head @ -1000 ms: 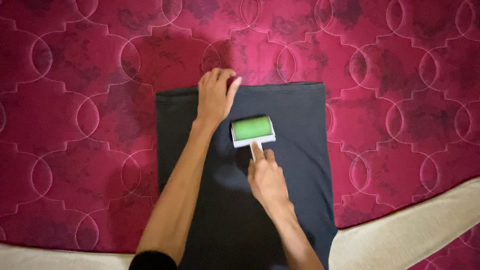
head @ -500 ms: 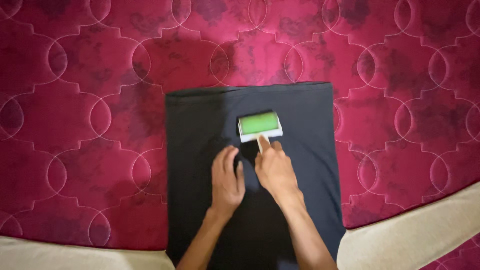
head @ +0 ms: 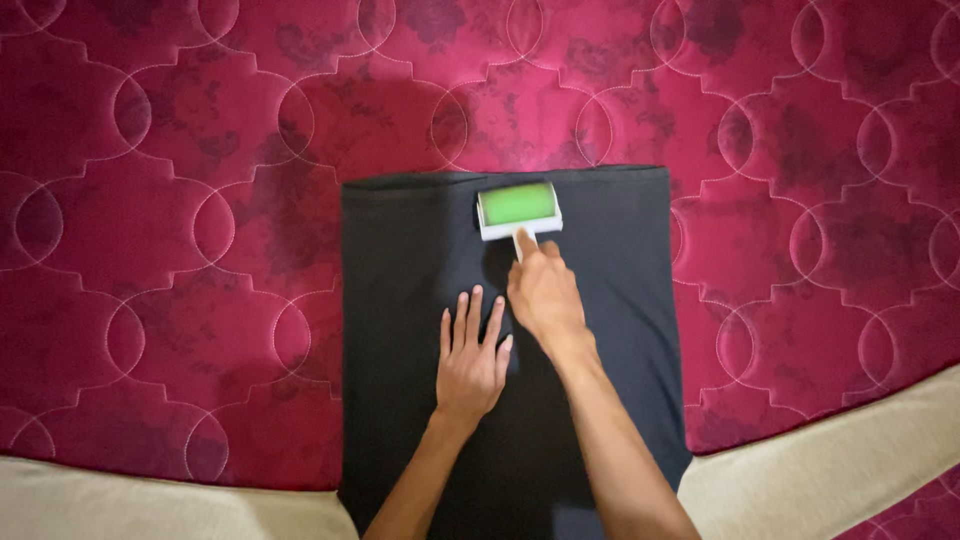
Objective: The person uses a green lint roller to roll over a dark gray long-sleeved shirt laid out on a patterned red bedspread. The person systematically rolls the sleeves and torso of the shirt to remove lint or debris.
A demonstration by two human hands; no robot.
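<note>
A dark grey folded fabric garment [head: 420,330] lies flat on a magenta quilted bedspread [head: 160,220], its far edge straight and its near end cut off by the bottom of the view, so its full length and kind cannot be made out. At the far edge of the garment sits a lint roller with a bright green drum in a white frame [head: 518,208]. Its short white handle runs toward the person and disappears under the right hand [head: 545,295], which closes around it, index finger laid along the stem; the other fingers curl under and are hidden, as is most of the handle. The left hand [head: 470,355] rests palm down on the garment, just beside the right wrist, fingers [head: 472,318] straight and slightly spread, holding nothing. Both forearms run off the lower edge. A cream-coloured cloth band [head: 830,450] crosses the lower corners of the view, partly covered by the garment; what it belongs to cannot be told.
</note>
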